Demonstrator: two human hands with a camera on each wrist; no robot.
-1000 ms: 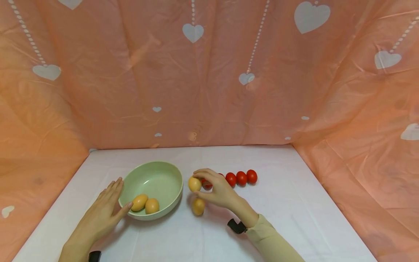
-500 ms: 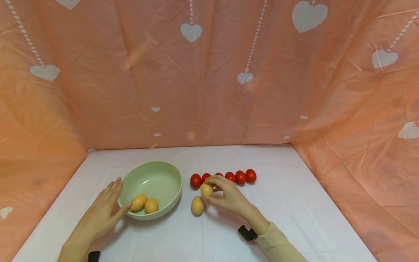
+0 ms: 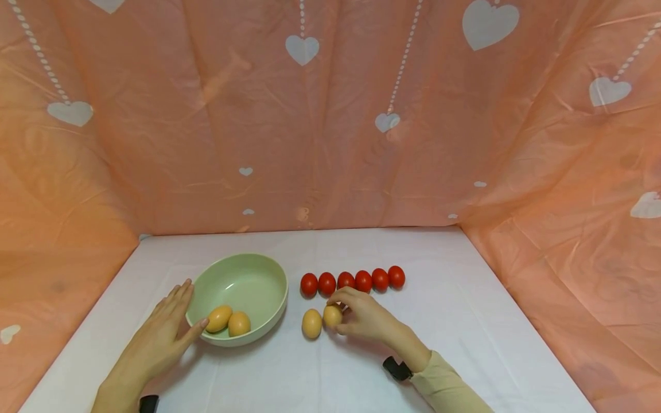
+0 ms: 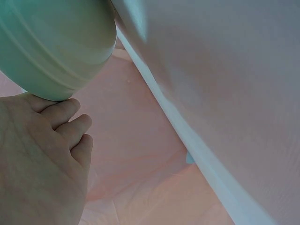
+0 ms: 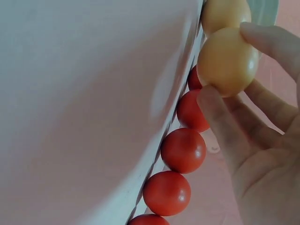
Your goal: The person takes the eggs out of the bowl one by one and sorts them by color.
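A light green bowl (image 3: 253, 281) stands on the left part of the table, with two yellowish eggs (image 3: 229, 321) inside at its near side. My left hand (image 3: 160, 332) rests along the bowl's left side with fingers extended and the thumb at the near rim. In the left wrist view those fingertips lie against the bowl's outer wall (image 4: 61, 47). My right hand (image 3: 369, 318) pinches another egg (image 5: 228, 63) between thumb and fingertips, low over the table. Just left of it lies one more egg (image 3: 312, 324), partly covered by the held one in the right wrist view.
Several red cherry tomatoes (image 3: 363, 281) form a row behind the right hand, right of the bowl. White cloth covers the table (image 3: 289, 378). A peach curtain (image 3: 330, 143) with white hearts encloses the back and sides.
My right hand has carried its egg rightward and down toward the near side, from in front of the tomato row to beside the loose egg. The left hand and bowl stay put.
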